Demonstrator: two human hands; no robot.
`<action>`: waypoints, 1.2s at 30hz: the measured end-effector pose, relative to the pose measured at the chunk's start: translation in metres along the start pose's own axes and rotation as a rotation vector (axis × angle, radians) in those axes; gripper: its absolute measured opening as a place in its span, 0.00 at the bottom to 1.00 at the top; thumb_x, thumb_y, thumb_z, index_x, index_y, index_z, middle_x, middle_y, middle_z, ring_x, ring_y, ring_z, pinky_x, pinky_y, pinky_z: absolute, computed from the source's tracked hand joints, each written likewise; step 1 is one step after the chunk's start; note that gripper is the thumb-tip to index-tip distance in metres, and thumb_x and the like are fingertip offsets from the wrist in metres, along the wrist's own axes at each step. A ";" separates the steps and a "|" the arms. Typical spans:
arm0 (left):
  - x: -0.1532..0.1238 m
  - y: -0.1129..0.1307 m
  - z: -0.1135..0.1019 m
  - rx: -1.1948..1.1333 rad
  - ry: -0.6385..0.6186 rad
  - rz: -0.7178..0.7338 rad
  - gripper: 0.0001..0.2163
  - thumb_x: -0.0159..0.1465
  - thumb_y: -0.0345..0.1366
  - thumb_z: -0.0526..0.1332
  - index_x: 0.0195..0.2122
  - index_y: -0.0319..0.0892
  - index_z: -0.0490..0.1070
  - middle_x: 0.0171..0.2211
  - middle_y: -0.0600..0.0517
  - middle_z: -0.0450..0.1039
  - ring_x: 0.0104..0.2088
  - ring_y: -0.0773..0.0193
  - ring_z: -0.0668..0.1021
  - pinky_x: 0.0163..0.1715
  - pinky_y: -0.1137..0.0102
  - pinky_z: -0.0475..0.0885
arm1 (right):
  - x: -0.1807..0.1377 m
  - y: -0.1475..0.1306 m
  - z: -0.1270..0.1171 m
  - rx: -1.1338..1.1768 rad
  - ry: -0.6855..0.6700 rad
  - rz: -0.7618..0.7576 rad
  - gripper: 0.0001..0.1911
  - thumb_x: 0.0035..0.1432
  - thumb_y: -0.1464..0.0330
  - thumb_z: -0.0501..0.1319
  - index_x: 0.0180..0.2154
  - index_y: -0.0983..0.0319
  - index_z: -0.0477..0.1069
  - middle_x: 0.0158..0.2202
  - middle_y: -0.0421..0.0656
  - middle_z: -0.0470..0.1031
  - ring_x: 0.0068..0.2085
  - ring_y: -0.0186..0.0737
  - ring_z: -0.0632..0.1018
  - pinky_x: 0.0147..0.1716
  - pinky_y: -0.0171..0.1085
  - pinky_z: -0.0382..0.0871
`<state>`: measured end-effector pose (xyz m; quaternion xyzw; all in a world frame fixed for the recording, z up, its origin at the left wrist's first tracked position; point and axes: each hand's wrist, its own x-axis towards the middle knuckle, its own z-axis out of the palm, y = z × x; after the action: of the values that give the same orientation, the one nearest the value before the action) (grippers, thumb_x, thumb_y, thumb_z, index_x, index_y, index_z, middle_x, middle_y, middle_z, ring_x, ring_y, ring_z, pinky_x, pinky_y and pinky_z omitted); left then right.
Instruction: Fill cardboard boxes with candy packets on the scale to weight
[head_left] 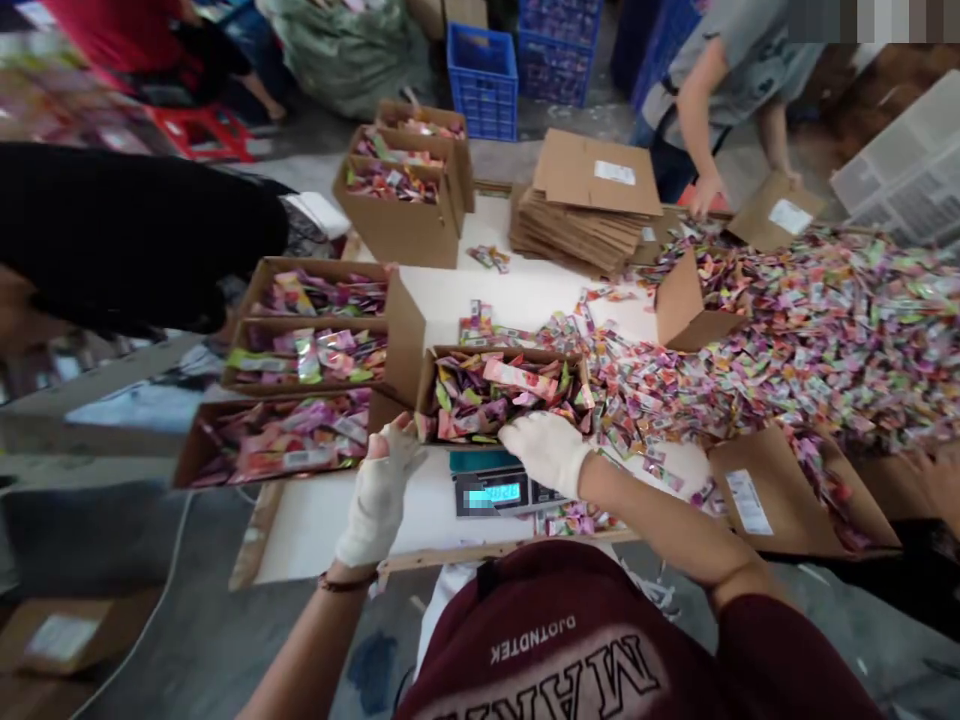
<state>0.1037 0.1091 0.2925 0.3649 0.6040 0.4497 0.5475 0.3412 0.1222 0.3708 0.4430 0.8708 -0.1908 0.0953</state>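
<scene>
Both gloved hands grip the sachet-filled carton [504,392] that sits on the scale [499,488] at the tabletop's [525,290] near edge, the left hand [382,480] clasping its left corner, the right hand [546,450] curled over its near rim, loose sachets [810,340] heaped just right of the carton.

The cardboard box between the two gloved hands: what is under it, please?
Under the cardboard box stands a digital scale; its teal platform edge and lit display show. The box hides most of the platform. The left hand and right hand touch the box's near edge.
</scene>
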 end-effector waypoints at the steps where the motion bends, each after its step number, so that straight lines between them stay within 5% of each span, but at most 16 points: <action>1: -0.004 -0.004 -0.006 -0.026 0.026 -0.045 0.47 0.59 0.76 0.49 0.66 0.41 0.65 0.67 0.34 0.67 0.64 0.43 0.74 0.57 0.53 0.74 | -0.010 0.006 -0.003 0.061 0.064 -0.044 0.12 0.68 0.71 0.60 0.52 0.64 0.74 0.51 0.54 0.78 0.52 0.49 0.80 0.54 0.47 0.75; 4: -0.020 -0.013 -0.022 -0.082 0.106 -0.130 0.50 0.56 0.75 0.55 0.67 0.38 0.64 0.68 0.32 0.66 0.66 0.42 0.72 0.60 0.54 0.72 | -0.048 0.033 -0.016 0.293 0.371 -0.121 0.16 0.70 0.64 0.61 0.56 0.63 0.72 0.58 0.53 0.75 0.61 0.47 0.76 0.63 0.46 0.70; 6: -0.027 -0.017 -0.030 -0.079 0.144 -0.103 0.47 0.57 0.72 0.57 0.66 0.38 0.65 0.67 0.32 0.67 0.65 0.43 0.73 0.59 0.54 0.72 | -0.071 0.051 -0.025 0.384 0.548 -0.038 0.17 0.71 0.63 0.59 0.58 0.61 0.70 0.59 0.52 0.74 0.62 0.47 0.75 0.64 0.47 0.70; 9: -0.030 -0.014 -0.036 -0.064 0.158 0.013 0.40 0.62 0.67 0.58 0.64 0.40 0.68 0.65 0.34 0.70 0.62 0.45 0.76 0.58 0.55 0.74 | -0.087 0.069 -0.035 0.373 0.615 0.099 0.22 0.69 0.61 0.62 0.61 0.61 0.67 0.58 0.52 0.74 0.61 0.50 0.75 0.63 0.50 0.70; 14: -0.021 0.013 -0.032 -0.059 0.114 0.214 0.34 0.67 0.63 0.57 0.64 0.42 0.70 0.64 0.38 0.71 0.62 0.47 0.76 0.61 0.54 0.73 | -0.054 0.058 -0.047 0.171 0.473 0.088 0.30 0.68 0.59 0.62 0.65 0.66 0.64 0.61 0.56 0.70 0.63 0.55 0.72 0.64 0.52 0.68; 18: -0.018 0.030 -0.015 0.013 0.032 0.341 0.34 0.69 0.62 0.56 0.65 0.41 0.70 0.65 0.38 0.70 0.64 0.46 0.75 0.65 0.53 0.70 | -0.004 0.033 -0.051 -0.078 0.140 0.284 0.35 0.66 0.58 0.64 0.69 0.61 0.61 0.67 0.60 0.62 0.55 0.59 0.77 0.53 0.53 0.74; 21: -0.026 0.034 -0.004 0.159 -0.058 0.394 0.33 0.71 0.59 0.55 0.67 0.38 0.68 0.66 0.38 0.69 0.67 0.46 0.71 0.70 0.54 0.63 | 0.020 0.021 -0.040 -0.231 -0.063 0.380 0.38 0.63 0.64 0.67 0.70 0.55 0.58 0.73 0.63 0.50 0.51 0.57 0.80 0.46 0.49 0.76; 25: -0.045 0.036 0.001 0.262 -0.118 0.404 0.32 0.73 0.55 0.54 0.69 0.37 0.65 0.66 0.40 0.69 0.68 0.47 0.69 0.71 0.57 0.60 | 0.029 0.021 -0.016 -0.303 -0.126 0.368 0.41 0.62 0.67 0.66 0.72 0.51 0.53 0.76 0.62 0.43 0.51 0.56 0.80 0.44 0.47 0.77; 28: -0.057 0.036 0.000 0.247 -0.127 0.381 0.30 0.73 0.52 0.55 0.69 0.39 0.66 0.65 0.41 0.71 0.67 0.47 0.71 0.70 0.58 0.63 | 0.036 0.028 -0.008 -0.293 -0.164 0.347 0.40 0.65 0.67 0.62 0.73 0.51 0.50 0.73 0.62 0.49 0.48 0.55 0.82 0.42 0.48 0.78; 32: -0.063 0.037 -0.002 0.286 -0.106 0.344 0.31 0.71 0.52 0.59 0.69 0.39 0.66 0.55 0.43 0.78 0.62 0.47 0.75 0.64 0.59 0.69 | 0.044 0.032 -0.013 -0.283 -0.181 0.260 0.30 0.67 0.72 0.52 0.69 0.56 0.60 0.63 0.57 0.65 0.47 0.52 0.82 0.40 0.46 0.78; 36: -0.065 0.034 -0.003 0.295 -0.109 0.328 0.32 0.71 0.52 0.59 0.71 0.39 0.63 0.55 0.43 0.77 0.58 0.48 0.77 0.63 0.60 0.71 | 0.027 0.035 -0.024 -0.241 -0.083 0.233 0.30 0.65 0.75 0.51 0.66 0.56 0.66 0.61 0.52 0.68 0.48 0.49 0.81 0.40 0.43 0.77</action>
<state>0.1073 0.0597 0.3465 0.5582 0.5654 0.4192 0.4394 0.3536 0.1705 0.3752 0.5179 0.8255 -0.0906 0.2051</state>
